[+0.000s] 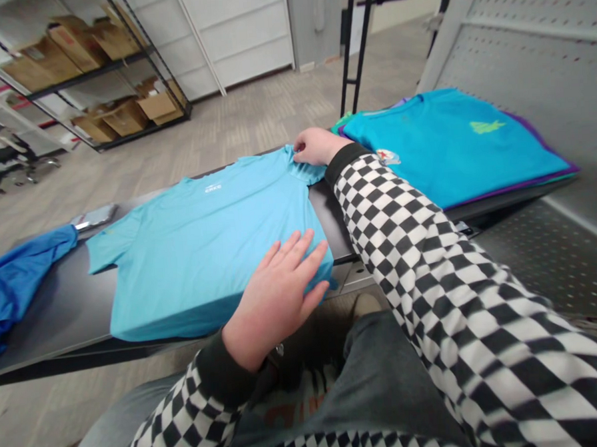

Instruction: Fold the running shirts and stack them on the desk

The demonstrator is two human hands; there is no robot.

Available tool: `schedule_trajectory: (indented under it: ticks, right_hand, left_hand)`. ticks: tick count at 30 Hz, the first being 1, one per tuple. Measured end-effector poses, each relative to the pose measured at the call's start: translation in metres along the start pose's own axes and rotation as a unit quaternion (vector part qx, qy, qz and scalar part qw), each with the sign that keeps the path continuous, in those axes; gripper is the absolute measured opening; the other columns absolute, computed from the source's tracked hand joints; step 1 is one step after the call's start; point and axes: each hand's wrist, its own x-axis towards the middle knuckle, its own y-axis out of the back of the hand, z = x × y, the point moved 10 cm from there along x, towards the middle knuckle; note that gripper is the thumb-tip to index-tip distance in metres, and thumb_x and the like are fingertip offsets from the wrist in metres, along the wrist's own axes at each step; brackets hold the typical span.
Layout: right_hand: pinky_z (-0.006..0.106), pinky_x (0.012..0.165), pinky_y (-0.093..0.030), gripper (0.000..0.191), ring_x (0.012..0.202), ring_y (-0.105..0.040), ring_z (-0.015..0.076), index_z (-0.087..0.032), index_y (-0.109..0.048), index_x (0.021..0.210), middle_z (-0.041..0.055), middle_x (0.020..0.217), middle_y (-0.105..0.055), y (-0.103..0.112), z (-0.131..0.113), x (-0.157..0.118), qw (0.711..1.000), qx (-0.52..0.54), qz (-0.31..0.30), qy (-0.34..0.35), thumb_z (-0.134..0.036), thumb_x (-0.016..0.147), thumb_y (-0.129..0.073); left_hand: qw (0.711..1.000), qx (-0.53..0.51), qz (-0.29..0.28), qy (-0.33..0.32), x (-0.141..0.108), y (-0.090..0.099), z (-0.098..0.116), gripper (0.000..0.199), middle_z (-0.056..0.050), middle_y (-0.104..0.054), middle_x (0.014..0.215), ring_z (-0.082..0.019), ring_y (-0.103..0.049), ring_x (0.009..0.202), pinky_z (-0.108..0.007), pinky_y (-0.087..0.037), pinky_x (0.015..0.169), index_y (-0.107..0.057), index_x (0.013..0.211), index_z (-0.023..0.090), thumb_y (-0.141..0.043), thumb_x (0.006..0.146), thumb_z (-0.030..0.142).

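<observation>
A light blue T-shirt lies spread out on the dark table, its collar toward the far edge and its hem hanging near the front edge. My left hand rests over the lower right part of the shirt, fingers stretched out and lying flat. At the far right, my right hand pinches the shirt by its shoulder and sleeve, where the cloth is bunched into small folds. A small white print sits below the collar.
Right of the shirt lies a stack of folded shirts, bright blue on top. A darker blue garment and a clear plastic packet are at the table's left. A perforated grey panel stands at right; shelves hold cardboard boxes behind.
</observation>
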Motion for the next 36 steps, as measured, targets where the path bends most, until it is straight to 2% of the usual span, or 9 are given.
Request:
schedule_trajectory:
  ticks: [7, 13, 16, 19, 22, 24, 26, 30, 36]
  right_hand:
    - [0.04, 0.116, -0.06, 0.036, 0.123, -0.078, 0.0318, -0.014, -0.086, 0.13, 0.0124, 0.129, -0.084, 0.003, -0.008, -0.004, 0.999, -0.034, -0.013, -0.006, -0.032, 0.099, -0.078]
    - [0.039, 0.114, -0.06, 0.037, 0.121, -0.079, 0.0301, -0.014, -0.085, 0.133, 0.0108, 0.126, -0.084, 0.002, -0.009, -0.005, 0.999, -0.034, -0.018, -0.006, -0.031, 0.101, -0.076]
    - [0.04, 0.115, -0.059, 0.036, 0.121, -0.079, 0.0299, -0.015, -0.085, 0.131, 0.0108, 0.126, -0.084, 0.002, -0.009, -0.006, 0.999, -0.034, -0.017, -0.004, -0.032, 0.101, -0.076]
    - [0.039, 0.114, -0.059, 0.036, 0.12, -0.079, 0.0294, -0.015, -0.085, 0.131, 0.0107, 0.126, -0.084, 0.001, -0.008, -0.006, 0.999, -0.032, -0.021, -0.008, -0.033, 0.101, -0.076]
    - [0.038, 0.113, -0.059, 0.036, 0.12, -0.079, 0.0287, -0.016, -0.085, 0.131, 0.0103, 0.127, -0.084, 0.002, -0.009, -0.006, 0.999, -0.034, -0.021, -0.008, -0.032, 0.101, -0.076]
    - [0.038, 0.113, -0.059, 0.037, 0.121, -0.079, 0.0288, -0.016, -0.085, 0.132, 0.01, 0.128, -0.084, 0.002, -0.009, -0.007, 0.999, -0.036, -0.021, -0.008, -0.033, 0.101, -0.075]
    - [0.039, 0.113, -0.059, 0.038, 0.122, -0.078, 0.029, -0.016, -0.085, 0.133, 0.0098, 0.128, -0.084, 0.002, -0.009, -0.008, 0.999, -0.036, -0.023, -0.01, -0.035, 0.101, -0.075]
    - [0.037, 0.111, -0.058, 0.036, 0.12, -0.078, 0.0271, -0.016, -0.085, 0.133, 0.0098, 0.128, -0.084, 0.003, -0.011, -0.011, 0.999, -0.034, -0.033, -0.013, -0.031, 0.101, -0.077]
    - [0.034, 0.106, -0.059, 0.032, 0.117, -0.078, 0.0275, -0.019, -0.088, 0.129, 0.009, 0.125, -0.085, 0.005, -0.012, -0.014, 0.999, -0.033, -0.037, -0.02, -0.029, 0.099, -0.08]
  left_hand:
    - [0.998, -0.012, 0.042, -0.034, 0.0, -0.003, -0.008, 0.049, -0.014, -0.061, 0.169, -0.033, -0.056, 0.16, -0.059, -0.041, 0.136, -0.06, 0.165, 0.021, -0.05, 0.118, 0.032]
    - [0.951, -0.119, 0.284, -0.024, -0.042, 0.049, -0.012, 0.064, -0.013, -0.061, 0.17, -0.031, -0.054, 0.161, -0.059, -0.041, 0.136, -0.046, 0.176, 0.028, -0.055, 0.113, 0.018]
    - [0.932, -0.18, 0.309, -0.065, -0.062, 0.048, 0.006, 0.065, -0.014, -0.071, 0.156, -0.031, -0.066, 0.146, -0.056, -0.051, 0.126, -0.056, 0.168, 0.028, -0.061, 0.105, 0.01]
    - [0.938, -0.268, 0.195, -0.1, -0.066, 0.004, 0.034, 0.055, -0.01, -0.083, 0.12, -0.026, -0.078, 0.108, -0.044, -0.061, 0.102, -0.069, 0.154, 0.027, -0.064, 0.102, 0.011]
    - [0.929, -0.365, 0.004, 0.053, -0.067, -0.094, 0.03, 0.03, -0.009, -0.085, 0.108, -0.027, -0.079, 0.098, -0.043, -0.06, 0.097, -0.083, 0.129, 0.028, -0.067, 0.105, 0.023]
    - [0.847, -0.473, -0.055, 0.235, -0.083, -0.163, 0.006, 0.019, -0.012, -0.085, 0.117, -0.032, -0.079, 0.111, -0.046, -0.058, 0.107, -0.086, 0.115, 0.026, -0.077, 0.1, 0.032]
    - [0.678, -0.616, -0.048, 0.399, -0.109, -0.221, -0.013, 0.028, -0.016, -0.082, 0.128, -0.035, -0.078, 0.119, -0.049, -0.058, 0.109, -0.085, 0.115, 0.024, -0.089, 0.092, 0.04]
    - [0.353, -0.835, 0.066, 0.417, -0.118, -0.26, -0.017, 0.042, -0.011, -0.065, 0.161, -0.037, -0.066, 0.143, -0.055, -0.057, 0.111, -0.08, 0.116, 0.028, -0.1, 0.084, 0.047]
    - [0.244, -0.885, 0.086, 0.387, -0.108, -0.264, -0.007, 0.025, -0.005, -0.08, 0.121, -0.033, -0.072, 0.132, -0.048, -0.059, 0.104, -0.078, 0.093, 0.023, -0.1, 0.081, 0.021]
